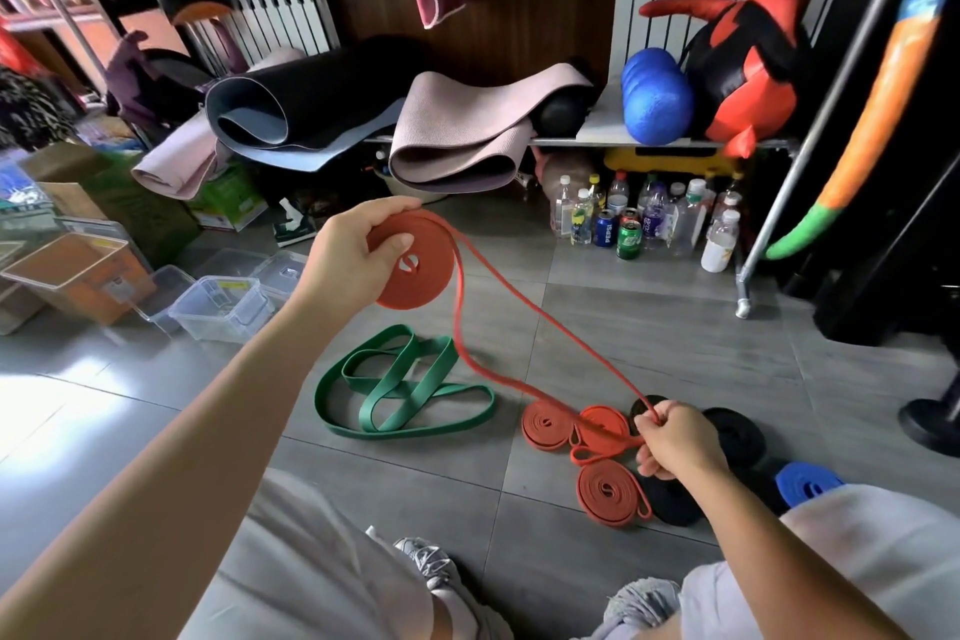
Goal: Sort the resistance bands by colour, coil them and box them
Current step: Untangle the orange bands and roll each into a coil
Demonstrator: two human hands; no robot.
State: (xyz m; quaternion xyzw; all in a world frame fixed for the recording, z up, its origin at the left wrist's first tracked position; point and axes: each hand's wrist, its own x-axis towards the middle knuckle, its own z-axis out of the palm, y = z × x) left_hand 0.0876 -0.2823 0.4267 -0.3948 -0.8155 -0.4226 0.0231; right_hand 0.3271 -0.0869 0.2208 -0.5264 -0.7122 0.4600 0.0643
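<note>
My left hand (358,255) grips a partly wound coil of a red resistance band (423,270), held up above the floor. Its loose tail runs down to the right, where my right hand (672,439) pinches it near the floor. Under that hand lie three coiled red bands (608,489), with black coils (737,437) beside them and a blue coil (808,481) at the right. An uncoiled green band (402,390) sprawls on the tiles in the middle.
Clear plastic boxes (221,307) and cardboard boxes (78,270) stand on the floor at the left. Rolled mats (452,130) lie on a low shelf behind, bottles and cans (639,224) under it. A metal rack leg (743,296) stands at the right. My knees fill the bottom.
</note>
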